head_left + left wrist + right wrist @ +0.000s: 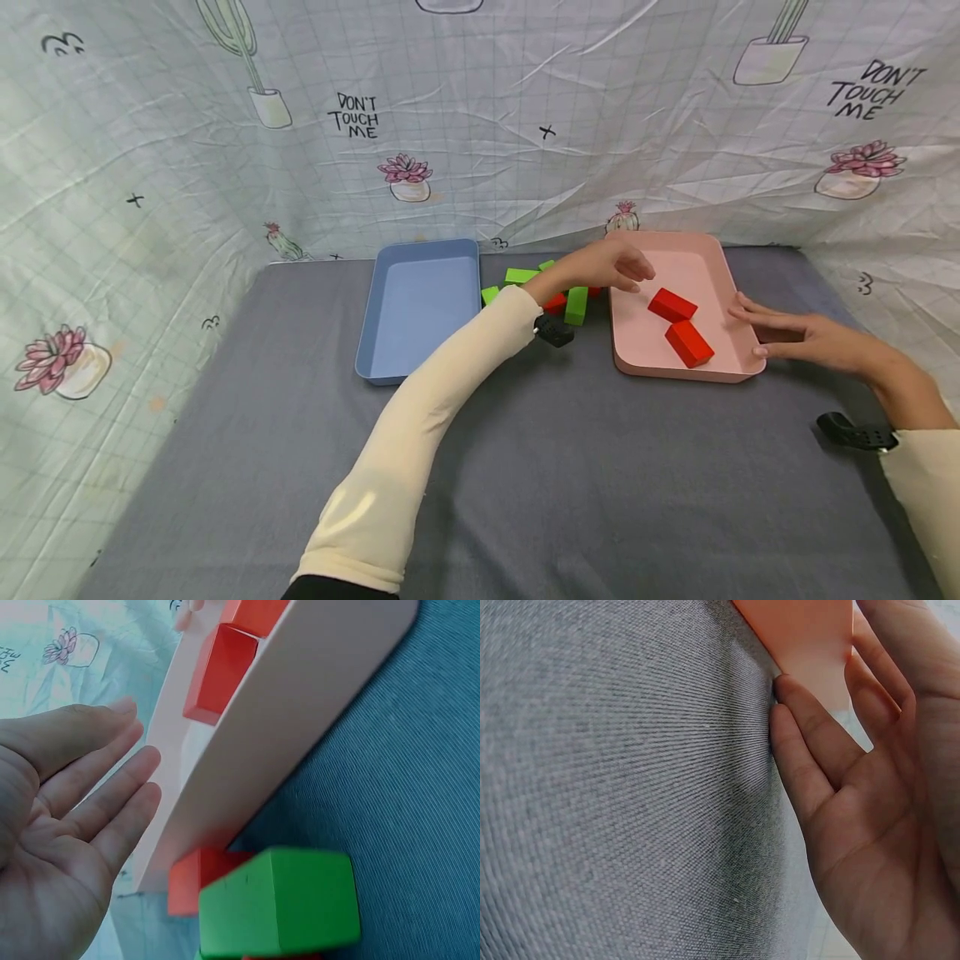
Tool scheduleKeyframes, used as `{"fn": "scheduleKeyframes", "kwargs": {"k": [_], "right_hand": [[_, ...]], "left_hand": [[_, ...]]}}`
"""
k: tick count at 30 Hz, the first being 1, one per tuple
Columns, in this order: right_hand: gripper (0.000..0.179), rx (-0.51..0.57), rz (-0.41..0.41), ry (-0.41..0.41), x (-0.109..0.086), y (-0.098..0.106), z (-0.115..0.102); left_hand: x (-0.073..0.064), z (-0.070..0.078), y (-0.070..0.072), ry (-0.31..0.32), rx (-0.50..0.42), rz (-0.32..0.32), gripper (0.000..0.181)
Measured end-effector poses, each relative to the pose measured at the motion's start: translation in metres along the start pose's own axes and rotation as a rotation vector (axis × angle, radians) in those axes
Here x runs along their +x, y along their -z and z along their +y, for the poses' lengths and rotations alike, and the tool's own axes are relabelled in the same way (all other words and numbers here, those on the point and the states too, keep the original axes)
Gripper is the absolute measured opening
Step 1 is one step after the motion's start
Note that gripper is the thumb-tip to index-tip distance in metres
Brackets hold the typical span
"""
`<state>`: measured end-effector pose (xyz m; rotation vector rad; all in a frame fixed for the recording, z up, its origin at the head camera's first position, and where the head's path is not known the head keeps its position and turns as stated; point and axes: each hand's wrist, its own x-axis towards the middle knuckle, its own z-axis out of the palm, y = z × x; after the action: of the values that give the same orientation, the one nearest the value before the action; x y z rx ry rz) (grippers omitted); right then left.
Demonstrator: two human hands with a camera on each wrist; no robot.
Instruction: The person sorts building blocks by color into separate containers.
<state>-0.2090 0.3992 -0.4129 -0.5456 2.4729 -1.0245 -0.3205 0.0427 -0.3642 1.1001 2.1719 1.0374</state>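
Two red blocks (672, 305) lie touching or nearly so inside the pink tray (637, 362). Over that tray's left rim hovers my left hand (611, 265), its fingers loosely extended and nothing held; the left wrist view shows the bare palm (64, 862). My right hand (821, 340) rests with fairly straight fingers against the tray's right side, and in the right wrist view its lower fingertips reach down near the cloth. Left of the pink tray sits a loose group of blocks, including a green block (575, 307) and a red block (555, 303), partly hidden behind my left wrist.
A blue tray (366, 350) stands left of the block group, with no blocks visible in it. Grey cloth (600, 483) covers the table. Printed fabric (480, 183) hangs behind and at both sides. My left forearm crosses in front of the blue tray's right corner.
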Motion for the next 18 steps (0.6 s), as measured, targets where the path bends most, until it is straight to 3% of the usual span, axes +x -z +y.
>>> {"fn": "scheduleKeyframes", "kwargs": {"k": [7, 13, 18], "right_hand": [[0.069, 0.008, -0.003, -0.011, 0.000, 0.000, 0.001], [0.069, 0.010, 0.006, 0.010, -0.001, -0.002, -0.001], [0.069, 0.003, 0.005, -0.013, -0.001, 0.000, -0.001]], "left_hand": [[-0.025, -0.008, 0.008, -0.012, -0.038, 0.045, 0.034], [-0.050, -0.013, 0.013, -0.044, -0.016, 0.074, 0.034], [-0.071, -0.016, 0.014, -0.031, 0.011, 0.096, 0.034]]}}
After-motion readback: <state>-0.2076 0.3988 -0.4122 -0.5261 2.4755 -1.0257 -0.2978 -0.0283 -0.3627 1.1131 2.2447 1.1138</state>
